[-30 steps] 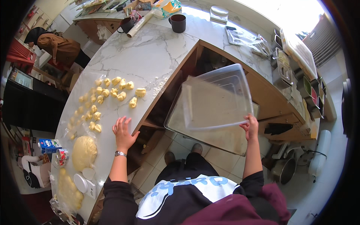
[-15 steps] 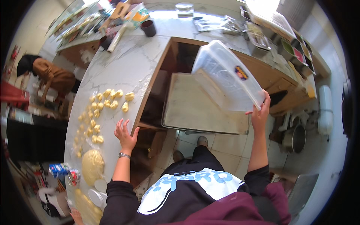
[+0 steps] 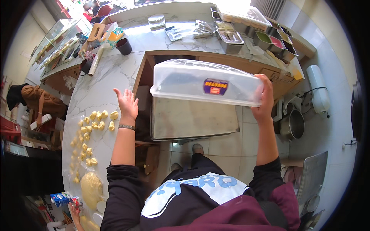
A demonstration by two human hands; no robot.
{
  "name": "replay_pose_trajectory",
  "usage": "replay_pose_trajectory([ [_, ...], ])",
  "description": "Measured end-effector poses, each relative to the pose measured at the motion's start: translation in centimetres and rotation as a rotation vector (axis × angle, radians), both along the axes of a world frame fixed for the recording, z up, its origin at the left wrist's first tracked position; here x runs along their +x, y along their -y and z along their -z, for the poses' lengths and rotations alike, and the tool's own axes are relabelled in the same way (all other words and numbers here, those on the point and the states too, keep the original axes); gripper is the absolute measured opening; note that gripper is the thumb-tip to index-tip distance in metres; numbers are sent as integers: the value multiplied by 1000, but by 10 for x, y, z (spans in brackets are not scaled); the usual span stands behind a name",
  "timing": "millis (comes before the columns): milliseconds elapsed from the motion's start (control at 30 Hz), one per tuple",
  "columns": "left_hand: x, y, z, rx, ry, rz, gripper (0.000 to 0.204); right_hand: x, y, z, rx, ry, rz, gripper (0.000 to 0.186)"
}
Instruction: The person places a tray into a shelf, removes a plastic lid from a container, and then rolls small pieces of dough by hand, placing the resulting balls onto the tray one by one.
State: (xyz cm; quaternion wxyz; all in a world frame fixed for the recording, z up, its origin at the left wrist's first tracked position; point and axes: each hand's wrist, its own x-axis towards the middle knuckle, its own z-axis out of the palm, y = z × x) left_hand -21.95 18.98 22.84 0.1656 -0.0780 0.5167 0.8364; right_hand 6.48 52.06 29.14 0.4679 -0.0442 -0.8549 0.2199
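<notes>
My right hand [image 3: 263,98] grips the right end of a translucent plastic box or lid [image 3: 184,82], raised on its side over a large parchment-covered baking tray [image 3: 194,121]. My left hand [image 3: 127,102] is open, palm turned up and fingers apart, just left of the plastic piece and not touching it. Several small lumps of yellow dough [image 3: 93,114] lie on the marble counter [image 3: 86,94], with a larger wrapped dough mass [image 3: 91,188] nearer me.
Steel containers [image 3: 262,39], a dark mug [image 3: 123,47], a film roll [image 3: 92,68] and a glass case [image 3: 50,42] line the back counters. A mixer bowl [image 3: 293,124] stands right. One co-worker [image 3: 44,98] bends at left; another's hand [image 3: 75,211] is low left, by cans.
The plastic piece has been raised and tipped upright, swung toward my left hand, and more tray shows beneath. My left hand has lifted off the counter edge and turned palm up.
</notes>
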Motion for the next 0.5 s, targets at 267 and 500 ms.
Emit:
replay_pose_trajectory([
  [267, 6, -55, 21, 51, -103, 377, 115, 12, 0, 35, 128, 92, 52, 39],
  [500, -7, -45, 67, 329, 174, 278, 106, 9, 8, 42, 128, -38, -19, 56],
])
